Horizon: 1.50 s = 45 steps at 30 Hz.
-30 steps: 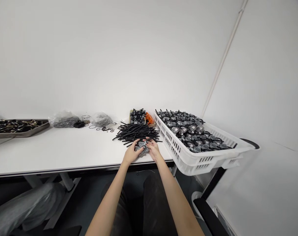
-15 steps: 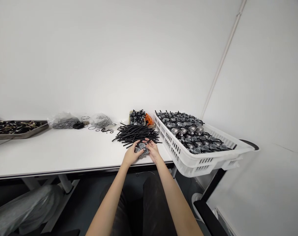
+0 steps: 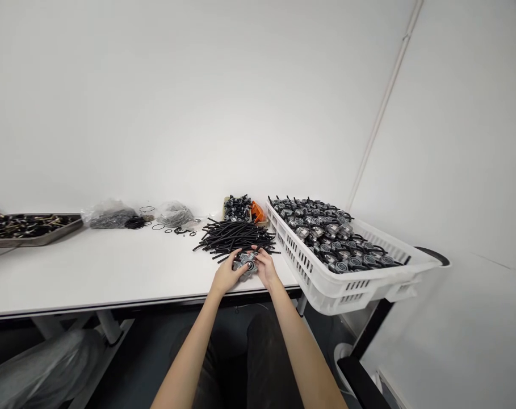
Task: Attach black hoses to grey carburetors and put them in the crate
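Near the table's front edge, a small grey metal part [image 3: 246, 263] with a round face is held between both hands. My left hand [image 3: 227, 275] is closed on its left side, the thumb across its front. On the right side, my right hand [image 3: 265, 267] has its fingers at the upper edge of the part, around a short black piece that is too small to make out well. Just behind the hands lies a loose heap of black tubes [image 3: 234, 236].
A white slotted crate [image 3: 326, 294] of similar grey parts with black tubes stands at the right. Behind the heap are a box of small fittings [image 3: 237, 208] and an orange container [image 3: 258, 212]. Plastic bags [image 3: 110, 215], black rings [image 3: 135, 222] and a metal tray [image 3: 66, 232] are farther left.
The view has shifted slightly, so the table items appear a little lower. The short black piece by my right fingers stands out less; both hands still hold the grey part.
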Tool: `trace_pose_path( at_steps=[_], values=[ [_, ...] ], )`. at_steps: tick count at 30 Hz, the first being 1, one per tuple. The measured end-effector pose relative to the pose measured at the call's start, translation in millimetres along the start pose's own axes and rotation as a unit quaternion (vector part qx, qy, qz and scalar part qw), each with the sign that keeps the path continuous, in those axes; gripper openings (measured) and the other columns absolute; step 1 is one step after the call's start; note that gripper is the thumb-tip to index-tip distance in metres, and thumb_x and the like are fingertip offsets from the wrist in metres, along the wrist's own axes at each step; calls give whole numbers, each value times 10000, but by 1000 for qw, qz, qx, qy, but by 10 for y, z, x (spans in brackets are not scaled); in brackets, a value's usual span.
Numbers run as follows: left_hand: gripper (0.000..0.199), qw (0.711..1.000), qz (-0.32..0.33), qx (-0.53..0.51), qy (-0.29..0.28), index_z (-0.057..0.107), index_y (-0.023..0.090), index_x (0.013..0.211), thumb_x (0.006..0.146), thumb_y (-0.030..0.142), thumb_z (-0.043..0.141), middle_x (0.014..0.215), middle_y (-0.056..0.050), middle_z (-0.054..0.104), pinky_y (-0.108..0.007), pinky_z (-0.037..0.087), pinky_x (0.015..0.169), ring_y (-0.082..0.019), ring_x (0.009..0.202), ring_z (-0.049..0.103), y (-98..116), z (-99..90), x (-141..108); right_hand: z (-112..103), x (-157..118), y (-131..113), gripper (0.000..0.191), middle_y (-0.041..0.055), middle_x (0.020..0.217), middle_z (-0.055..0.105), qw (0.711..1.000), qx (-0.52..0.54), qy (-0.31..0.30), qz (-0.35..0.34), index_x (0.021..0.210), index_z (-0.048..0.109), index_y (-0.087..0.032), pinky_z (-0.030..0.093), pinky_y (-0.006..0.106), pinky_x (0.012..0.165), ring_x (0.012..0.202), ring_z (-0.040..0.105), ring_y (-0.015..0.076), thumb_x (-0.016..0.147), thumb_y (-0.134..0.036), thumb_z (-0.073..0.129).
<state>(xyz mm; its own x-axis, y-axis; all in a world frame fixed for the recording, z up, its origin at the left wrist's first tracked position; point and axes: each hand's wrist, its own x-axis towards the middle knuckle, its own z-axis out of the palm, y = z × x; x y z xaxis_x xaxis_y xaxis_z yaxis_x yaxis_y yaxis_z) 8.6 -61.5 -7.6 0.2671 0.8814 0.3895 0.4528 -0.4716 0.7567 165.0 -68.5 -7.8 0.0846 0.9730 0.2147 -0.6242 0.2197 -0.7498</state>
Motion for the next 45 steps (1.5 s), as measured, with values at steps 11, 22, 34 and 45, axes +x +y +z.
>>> trace_pose_path(
  at_steps=[11, 22, 34, 45],
  values=[
    [600, 999, -5, -36, 9, 481, 250, 1330, 777, 443, 614, 1242, -83, 633, -379, 442, 936, -253, 1089, 602, -47, 6, 20, -9, 20, 53, 406, 57, 874, 753, 1000, -20, 3, -12, 966, 671, -197, 496, 280, 702, 773, 680, 189, 570, -193, 759],
    [599, 1000, -10, -29, 8, 477, 218, 1326, 777, 430, 590, 1219, -92, 644, -362, 444, 935, -243, 1085, 608, -45, -7, 14, 25, 44, 90, 444, 50, 781, 751, 998, -42, 35, -31, 936, 644, -193, 496, 282, 696, 723, 688, 184, 531, -219, 824],
    [626, 999, -35, -38, -3, 467, 201, 1336, 762, 418, 587, 1231, -101, 646, -352, 435, 958, -258, 1130, 601, -44, -19, 17, -55, 103, 186, 450, 104, 883, 756, 995, -79, 16, -56, 973, 650, -186, 510, 384, 795, 821, 704, 249, 580, -301, 837],
    [629, 998, -42, -34, -14, 451, 203, 1349, 770, 418, 567, 1255, -92, 637, -341, 441, 950, -254, 1129, 605, -30, -21, 16, -62, 116, 197, 411, 87, 814, 745, 995, -81, 12, -61, 914, 686, -191, 503, 382, 810, 797, 699, 246, 570, -343, 851]
  ],
)
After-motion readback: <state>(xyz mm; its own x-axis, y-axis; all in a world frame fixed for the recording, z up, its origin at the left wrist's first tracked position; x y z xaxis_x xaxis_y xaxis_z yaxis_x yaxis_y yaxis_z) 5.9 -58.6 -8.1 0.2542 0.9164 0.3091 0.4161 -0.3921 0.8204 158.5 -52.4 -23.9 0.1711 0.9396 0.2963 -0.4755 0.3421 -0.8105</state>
